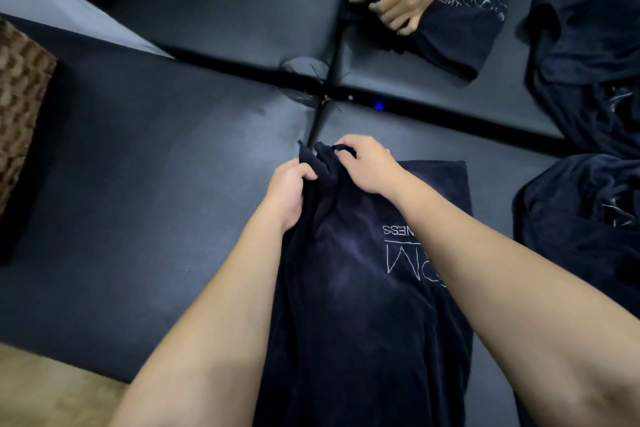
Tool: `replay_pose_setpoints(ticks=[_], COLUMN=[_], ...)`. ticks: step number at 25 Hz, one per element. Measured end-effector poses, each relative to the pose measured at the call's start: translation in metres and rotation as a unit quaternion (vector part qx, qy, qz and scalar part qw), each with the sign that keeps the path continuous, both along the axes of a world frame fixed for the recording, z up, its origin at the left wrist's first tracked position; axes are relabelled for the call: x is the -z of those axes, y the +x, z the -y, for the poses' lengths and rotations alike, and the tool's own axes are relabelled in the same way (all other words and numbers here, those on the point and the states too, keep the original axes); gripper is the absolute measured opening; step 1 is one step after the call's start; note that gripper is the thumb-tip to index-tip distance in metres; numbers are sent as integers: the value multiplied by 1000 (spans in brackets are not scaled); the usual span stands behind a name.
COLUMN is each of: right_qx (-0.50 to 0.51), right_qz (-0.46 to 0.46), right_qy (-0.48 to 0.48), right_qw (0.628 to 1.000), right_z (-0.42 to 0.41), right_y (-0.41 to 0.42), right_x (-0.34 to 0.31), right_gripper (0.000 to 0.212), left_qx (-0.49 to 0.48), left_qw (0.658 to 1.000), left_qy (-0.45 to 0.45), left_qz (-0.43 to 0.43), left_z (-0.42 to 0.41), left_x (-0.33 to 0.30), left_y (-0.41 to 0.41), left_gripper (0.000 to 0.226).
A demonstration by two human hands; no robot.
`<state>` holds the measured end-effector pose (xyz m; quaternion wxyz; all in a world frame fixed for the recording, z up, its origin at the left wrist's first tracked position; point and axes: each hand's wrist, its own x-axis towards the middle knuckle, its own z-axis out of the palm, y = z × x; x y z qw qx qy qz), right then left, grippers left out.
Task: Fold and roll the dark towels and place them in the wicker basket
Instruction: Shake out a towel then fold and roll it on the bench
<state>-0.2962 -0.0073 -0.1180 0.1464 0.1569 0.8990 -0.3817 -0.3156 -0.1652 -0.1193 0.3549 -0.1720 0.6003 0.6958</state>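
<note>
— While the dark towel [363,288] lies lengthwise on the black table [145,184], where are the hands?
— Left hand [289,191] and right hand [367,163] both grip its bunched far end.

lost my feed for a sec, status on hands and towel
Left hand and right hand both grip far end of long dark navy towel. Roll not started. Brown wicker basket off left, path clear.
</note>
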Motion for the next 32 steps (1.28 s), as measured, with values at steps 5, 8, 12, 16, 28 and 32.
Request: replay_pose_setpoints(ticks=[5, 8, 12, 16, 28, 32], right_qx=[91, 103, 80, 81, -78, -96], right_qz=[-4, 17, 18, 44, 10, 10], right_qy=[-39, 15, -6, -151, 75, 193], right_qw=[995, 994, 997, 984, 994, 976], right_z=[-2, -10, -12, 5, -11, -52], right_y=[-4, -2, -6, 3, 44, 66], right_x=[-1, -2, -14, -26, -28, -34], right_gripper=[37, 38, 27, 27, 61, 68], left_qx=[9, 60, 166, 59, -29, -56], left_qw=[991, 988, 986, 984, 960, 934], left_qy=[99, 107, 8, -102, -130, -151], left_qz=[88, 92, 8, -134, -247, -318], left_z=[5, 9, 3, -1, 12, 23], left_x=[-21, -30, -26, -17, -20, -29], left_y=[8, 16, 30, 28, 12, -18], left_gripper=[32, 25, 9, 9, 19, 17])
